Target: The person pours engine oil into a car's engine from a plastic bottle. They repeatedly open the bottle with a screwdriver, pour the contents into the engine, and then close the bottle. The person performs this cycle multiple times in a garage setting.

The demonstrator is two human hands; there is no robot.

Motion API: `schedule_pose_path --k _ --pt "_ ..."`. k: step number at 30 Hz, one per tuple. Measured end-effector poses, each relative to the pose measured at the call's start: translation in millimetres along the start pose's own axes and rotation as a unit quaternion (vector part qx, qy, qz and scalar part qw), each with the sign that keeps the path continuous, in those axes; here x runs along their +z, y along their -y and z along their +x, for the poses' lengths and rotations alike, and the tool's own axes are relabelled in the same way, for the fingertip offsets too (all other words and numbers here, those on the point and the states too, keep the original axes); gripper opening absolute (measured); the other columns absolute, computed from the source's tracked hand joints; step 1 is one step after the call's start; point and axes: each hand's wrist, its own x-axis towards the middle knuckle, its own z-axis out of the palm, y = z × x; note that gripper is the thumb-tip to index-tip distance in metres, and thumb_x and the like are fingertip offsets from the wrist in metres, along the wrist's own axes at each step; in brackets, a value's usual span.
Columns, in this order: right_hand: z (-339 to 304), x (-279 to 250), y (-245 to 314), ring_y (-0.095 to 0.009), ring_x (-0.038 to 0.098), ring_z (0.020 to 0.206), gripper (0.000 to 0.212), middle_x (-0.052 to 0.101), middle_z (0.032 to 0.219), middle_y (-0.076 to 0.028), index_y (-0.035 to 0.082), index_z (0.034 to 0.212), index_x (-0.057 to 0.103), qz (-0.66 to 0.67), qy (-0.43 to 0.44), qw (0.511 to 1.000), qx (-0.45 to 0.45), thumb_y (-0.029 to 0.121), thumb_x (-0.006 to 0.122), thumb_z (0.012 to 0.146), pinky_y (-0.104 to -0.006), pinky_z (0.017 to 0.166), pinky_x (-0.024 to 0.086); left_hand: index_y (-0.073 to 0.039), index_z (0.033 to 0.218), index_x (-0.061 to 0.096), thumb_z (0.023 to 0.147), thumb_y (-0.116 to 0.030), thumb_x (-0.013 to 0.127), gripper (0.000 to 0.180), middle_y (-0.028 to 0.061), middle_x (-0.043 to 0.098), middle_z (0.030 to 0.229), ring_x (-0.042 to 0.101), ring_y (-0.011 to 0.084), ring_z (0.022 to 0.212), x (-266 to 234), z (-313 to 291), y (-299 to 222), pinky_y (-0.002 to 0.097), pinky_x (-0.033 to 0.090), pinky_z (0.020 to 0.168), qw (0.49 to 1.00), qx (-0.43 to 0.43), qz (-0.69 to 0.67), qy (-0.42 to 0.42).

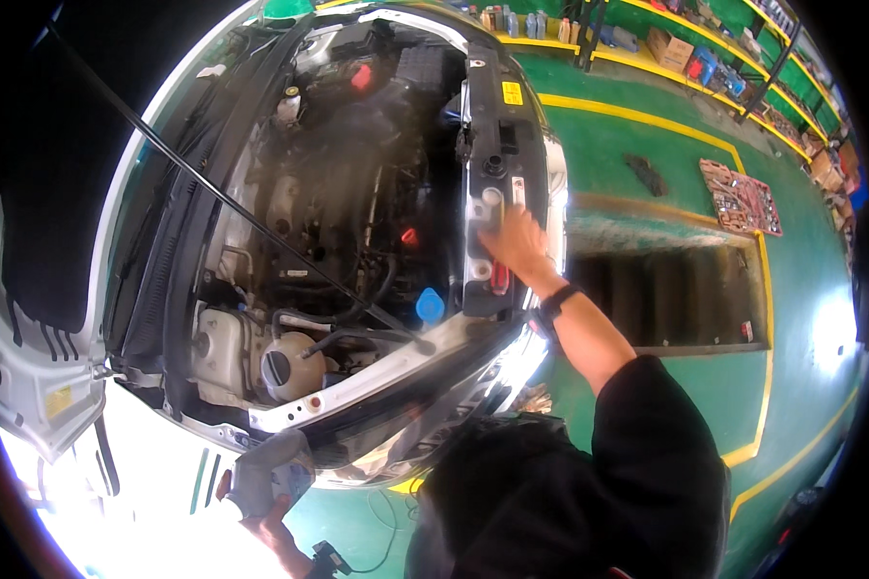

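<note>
My left hand [272, 536], at the lower left beside the fender, is wrapped round a grey plastic bottle [261, 473] with a pale label. The bottle is tilted. My right hand [517, 241] is on the black front panel [497, 130] of the open engine bay, fingers bent downward. It covers part of a pale object [480, 271] there; what the fingers hold, if anything, is hidden. Left of and below that hand is a blue cap [430, 306]. A whitish round tank [293, 369] with a dark cap sits nearer the fender.
A thin prop rod [179, 159] slants across the engine bay. Right of the car, a recessed pit [666, 299] opens in the green floor [666, 386]. Beyond it lies an open tool case [741, 198]. Yellow-edged shelves [666, 69] with bottles and boxes stand at the back.
</note>
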Motion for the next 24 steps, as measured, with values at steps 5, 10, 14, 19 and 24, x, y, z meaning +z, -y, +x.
schedule_pose_path --k 5,10,14,19,24 --pt "-15 0 -14 -0.041 0.072 0.105 0.072 0.072 0.107 -0.024 -0.012 0.132 0.047 -0.024 0.04 0.999 -0.001 0.04 0.076 0.091 -0.0477 0.092 0.06 -0.007 0.155 0.046 0.053 0.001 0.064 0.103 0.0182 0.061 0.13 0.059 0.0343 0.117 32 -3 -35 0.0429 0.051 0.103 1.0 0.017 -0.004 0.005" --pt "-14 25 -43 -0.042 0.075 0.092 0.046 0.075 0.099 -0.026 0.001 0.133 0.052 0.092 -0.074 0.988 -0.104 0.023 0.067 0.096 -0.0504 0.08 0.06 -0.004 0.154 0.045 0.054 -0.001 0.067 0.103 0.017 0.062 0.13 0.06 0.0323 0.116 21 2 -12 0.0408 0.052 0.101 0.997 0.043 -0.059 0.02" --pt "-50 1 -55 -0.034 0.072 0.094 0.036 0.071 0.106 -0.02 0.005 0.133 0.058 0.458 0.029 0.887 -0.051 0.019 0.063 0.1 -0.0458 0.084 0.059 0.001 0.147 0.049 0.062 0.004 0.073 0.088 0.0139 0.065 0.131 0.063 0.0273 0.119 16 -5 -31 0.0369 0.051 0.105 0.998 0.01 -0.04 0.038" --pt "-148 -116 -37 -0.03 0.064 0.104 0.041 0.063 0.126 -0.02 0.003 0.14 0.058 0.74 0.239 0.608 -0.157 0.014 0.06 0.101 -0.0466 0.094 0.056 -0.008 0.136 0.059 0.063 0.0 0.081 0.077 0.0129 0.07 0.126 0.067 0.0254 0.118 35 8 -56 0.0389 0.053 0.105 0.995 0.067 -0.009 0.069" --pt "-215 -166 23 -0.04 0.063 0.115 0.052 0.057 0.132 -0.028 -0.003 0.152 0.04 0.749 0.437 0.447 -0.219 0.021 0.053 0.107 -0.0429 0.098 0.06 -0.011 0.132 0.061 0.063 -0.01 0.086 0.074 0.0154 0.074 0.12 0.072 0.0373 0.113 24 3 -49 0.0433 0.055 0.099 0.993 0.101 0.049 0.039"
